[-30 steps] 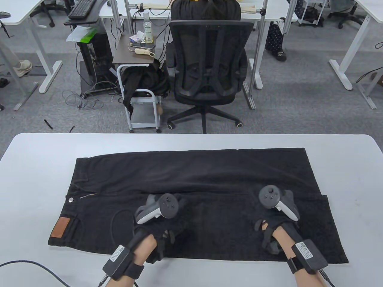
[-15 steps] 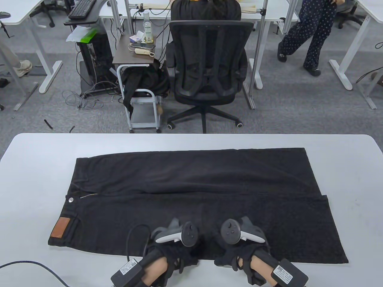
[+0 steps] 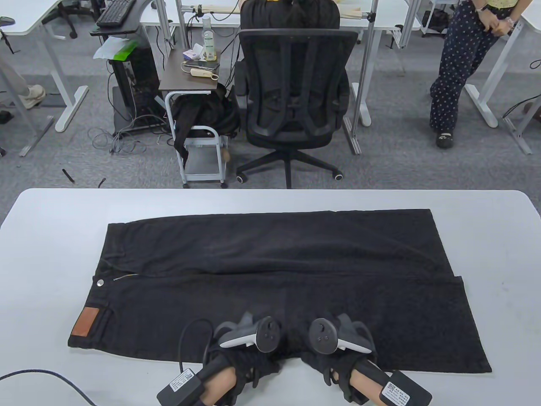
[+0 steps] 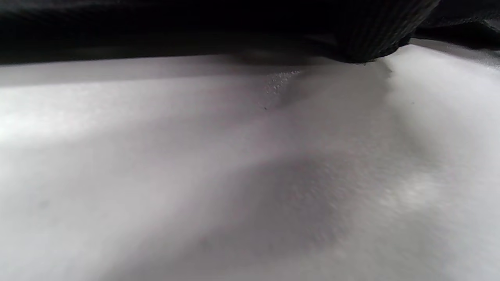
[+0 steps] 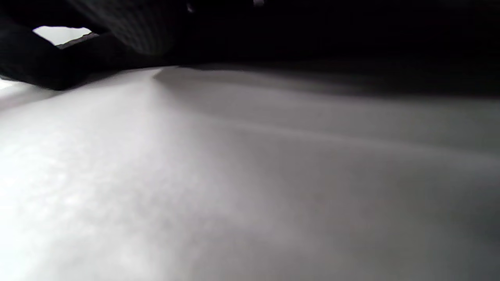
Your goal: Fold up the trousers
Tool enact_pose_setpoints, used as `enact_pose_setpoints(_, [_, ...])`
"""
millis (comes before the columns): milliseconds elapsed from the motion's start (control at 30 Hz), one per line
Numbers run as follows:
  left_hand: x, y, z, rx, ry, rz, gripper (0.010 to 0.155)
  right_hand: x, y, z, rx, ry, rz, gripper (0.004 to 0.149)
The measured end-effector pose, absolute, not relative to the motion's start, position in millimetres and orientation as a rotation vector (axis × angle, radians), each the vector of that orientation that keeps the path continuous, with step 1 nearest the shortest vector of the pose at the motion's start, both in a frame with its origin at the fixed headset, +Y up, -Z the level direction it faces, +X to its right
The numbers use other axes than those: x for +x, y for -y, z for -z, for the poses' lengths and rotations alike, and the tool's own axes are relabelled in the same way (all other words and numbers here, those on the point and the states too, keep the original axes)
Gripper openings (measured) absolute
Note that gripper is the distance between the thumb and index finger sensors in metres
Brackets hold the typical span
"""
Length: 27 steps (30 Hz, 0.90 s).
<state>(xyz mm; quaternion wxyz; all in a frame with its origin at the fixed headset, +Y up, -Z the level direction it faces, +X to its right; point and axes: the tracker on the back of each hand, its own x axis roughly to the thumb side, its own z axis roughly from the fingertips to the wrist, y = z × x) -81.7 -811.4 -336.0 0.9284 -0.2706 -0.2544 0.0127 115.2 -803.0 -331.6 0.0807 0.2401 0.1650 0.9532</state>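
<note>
Table view: the black trousers (image 3: 270,270) lie flat and wide on the table (image 3: 50,262), no fold made yet. The left hand (image 3: 243,359) and right hand (image 3: 334,359) sit together at the near edge.

Wrist views: only table and dark cloth show, so I cannot tell what the fingers hold.

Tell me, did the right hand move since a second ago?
Yes. The right hand slid back from mid-leg to the trousers' near edge and leftward, close beside the left hand.
</note>
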Motion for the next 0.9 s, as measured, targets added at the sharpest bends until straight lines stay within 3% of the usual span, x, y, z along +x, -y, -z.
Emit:
enact_pose_setpoints(200, [-76,804,335,-0.394,0.561,-0.015,0.059,116,801,332,0.718,-0.499,-2.846,0.068])
enact_pose_setpoints(367, [-70,796,334,-0.259,0.624,0.045,0.053,114,805,328,0.737,-0.607,-2.856,0.085])
enact_pose_setpoints(500, [-71,785,331,-0.181,0.651,0.024,0.050,114,798,330,0.727,-0.451,-2.884,0.071])
enact_pose_setpoints(667, [-82,771,331,-0.166,0.616,-0.089,0.053,122,779,332,0.731,-0.247,-2.758,0.061])
enact_pose_setpoints(767, [-91,767,336,-0.249,0.565,-0.072,0.069,123,762,330,0.751,-0.125,-2.707,0.059])
enact_pose_setpoints(900, [-110,759,345,-0.295,0.431,0.057,0.062,123,746,327,0.759,-0.036,-2.705,0.058])
